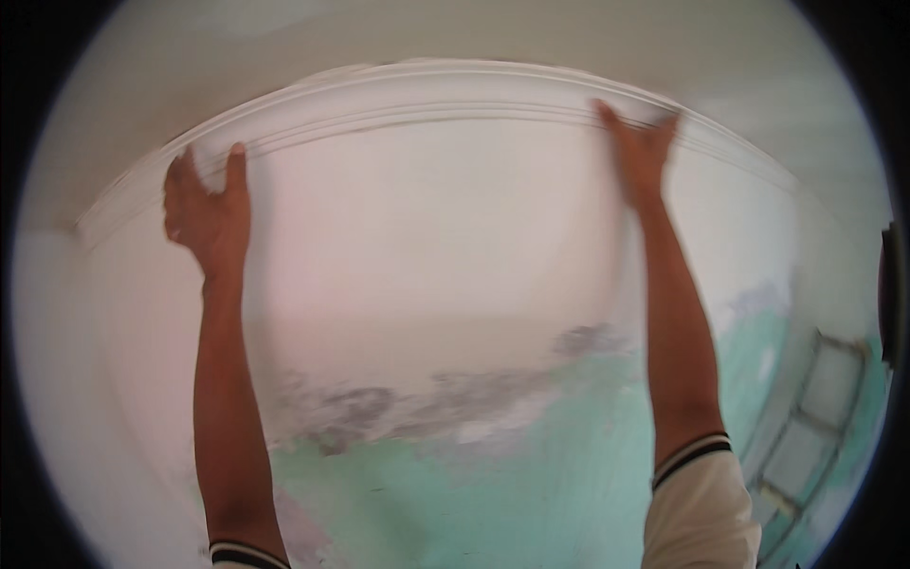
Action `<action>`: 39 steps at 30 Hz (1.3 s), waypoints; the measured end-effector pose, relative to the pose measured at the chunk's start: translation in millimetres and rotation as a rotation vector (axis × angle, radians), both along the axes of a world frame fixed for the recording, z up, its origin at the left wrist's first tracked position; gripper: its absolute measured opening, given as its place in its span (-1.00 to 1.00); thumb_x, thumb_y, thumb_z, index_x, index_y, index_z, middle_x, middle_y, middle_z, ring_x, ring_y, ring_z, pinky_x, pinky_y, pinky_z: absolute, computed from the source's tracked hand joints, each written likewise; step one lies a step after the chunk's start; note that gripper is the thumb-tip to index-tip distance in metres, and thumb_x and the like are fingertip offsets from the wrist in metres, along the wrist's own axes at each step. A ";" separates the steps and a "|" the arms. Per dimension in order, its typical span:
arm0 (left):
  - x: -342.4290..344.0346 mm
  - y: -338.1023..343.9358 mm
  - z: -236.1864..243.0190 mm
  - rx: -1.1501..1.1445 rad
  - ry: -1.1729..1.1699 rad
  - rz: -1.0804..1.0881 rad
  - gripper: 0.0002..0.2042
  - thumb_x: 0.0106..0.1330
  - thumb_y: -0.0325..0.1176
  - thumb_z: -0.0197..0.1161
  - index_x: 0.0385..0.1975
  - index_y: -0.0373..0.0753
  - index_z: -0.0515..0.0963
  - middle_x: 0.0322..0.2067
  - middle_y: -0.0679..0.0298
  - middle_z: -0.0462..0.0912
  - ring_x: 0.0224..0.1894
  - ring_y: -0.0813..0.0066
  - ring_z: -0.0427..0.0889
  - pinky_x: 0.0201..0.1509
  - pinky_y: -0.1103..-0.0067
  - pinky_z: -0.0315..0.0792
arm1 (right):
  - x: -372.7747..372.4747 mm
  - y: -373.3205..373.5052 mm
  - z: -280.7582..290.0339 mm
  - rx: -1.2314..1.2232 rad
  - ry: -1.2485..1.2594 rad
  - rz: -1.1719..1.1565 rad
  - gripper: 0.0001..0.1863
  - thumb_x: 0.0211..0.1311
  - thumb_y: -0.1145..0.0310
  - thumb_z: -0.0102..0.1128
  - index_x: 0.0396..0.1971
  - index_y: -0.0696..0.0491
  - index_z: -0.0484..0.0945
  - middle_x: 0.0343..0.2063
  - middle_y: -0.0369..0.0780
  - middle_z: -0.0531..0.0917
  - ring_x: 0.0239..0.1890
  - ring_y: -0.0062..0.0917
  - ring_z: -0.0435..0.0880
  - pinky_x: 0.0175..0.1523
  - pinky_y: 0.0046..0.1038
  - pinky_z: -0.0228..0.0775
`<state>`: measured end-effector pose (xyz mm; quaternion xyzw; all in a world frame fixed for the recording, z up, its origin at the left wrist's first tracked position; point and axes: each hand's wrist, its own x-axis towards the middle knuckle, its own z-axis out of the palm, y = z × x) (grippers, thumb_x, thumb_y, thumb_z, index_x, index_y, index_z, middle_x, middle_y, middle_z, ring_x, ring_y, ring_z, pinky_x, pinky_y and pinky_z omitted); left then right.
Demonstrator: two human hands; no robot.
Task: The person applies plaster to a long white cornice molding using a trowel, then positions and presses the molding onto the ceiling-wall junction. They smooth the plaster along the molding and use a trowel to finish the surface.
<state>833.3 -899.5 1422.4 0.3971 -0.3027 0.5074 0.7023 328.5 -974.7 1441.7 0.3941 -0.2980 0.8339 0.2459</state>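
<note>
A long white cornice moulding (427,92) with grooved lines runs along the top of the wall, just under the ceiling. Both my arms reach up to it. Toward its left part, my left hand (207,211) is raised with thumb and fingers spread, the tips at the lower edge of the moulding. My right hand (645,156) is up at the right part, also with thumb and fingers apart and the tips over the grooves. It is slightly blurred. Whether the palms press on the moulding cannot be made out.
The wall (445,228) is white above, with rough grey patches and green paint (531,474) lower down. Overhead is the pale ceiling (427,33). A ladder-like frame (806,422) stands at the lower right, and a dark object (888,294) is at the right rim.
</note>
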 end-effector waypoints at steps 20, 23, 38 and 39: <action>-112.8 -27.6 51.5 0.295 0.315 -0.025 0.22 -0.06 0.68 0.16 0.42 -0.32 0.32 0.42 0.03 0.33 0.47 -0.05 0.25 0.46 -0.21 -0.10 | -205.3 -15.6 -14.2 -0.032 -0.180 -0.075 0.59 -0.24 -0.33 0.61 0.43 0.53 -0.19 0.22 0.28 0.44 0.34 0.02 0.40 0.44 -0.05 0.10; -155.7 -29.8 49.1 0.233 0.289 0.004 0.18 -0.03 0.66 0.16 0.43 -0.25 0.33 0.44 0.06 0.31 0.48 -0.02 0.24 0.47 -0.16 -0.10 | -220.5 -9.3 -21.9 -0.041 -0.129 -0.002 0.56 -0.21 -0.27 0.63 0.45 0.49 -0.21 0.29 0.28 0.36 0.41 0.01 0.28 0.45 -0.02 0.04; -276.9 -47.6 38.2 0.167 0.301 0.080 0.25 -0.06 0.72 0.11 0.26 -0.52 0.40 0.26 -0.06 0.42 0.36 0.02 0.36 0.36 -0.11 0.10 | -355.9 -25.5 -8.4 -0.065 -0.081 0.095 0.57 -0.10 -0.28 0.57 0.45 0.49 -0.35 0.40 0.29 0.20 0.51 -0.04 0.14 0.54 -0.05 -0.18; -275.7 -54.8 37.1 0.165 0.299 0.061 0.25 -0.06 0.72 0.11 0.26 -0.51 0.39 0.27 -0.05 0.42 0.37 0.04 0.35 0.38 -0.10 0.09 | -356.6 -29.7 -8.0 -0.097 -0.071 0.076 0.56 -0.09 -0.27 0.57 0.45 0.50 -0.35 0.40 0.29 0.21 0.52 -0.03 0.13 0.54 -0.04 -0.20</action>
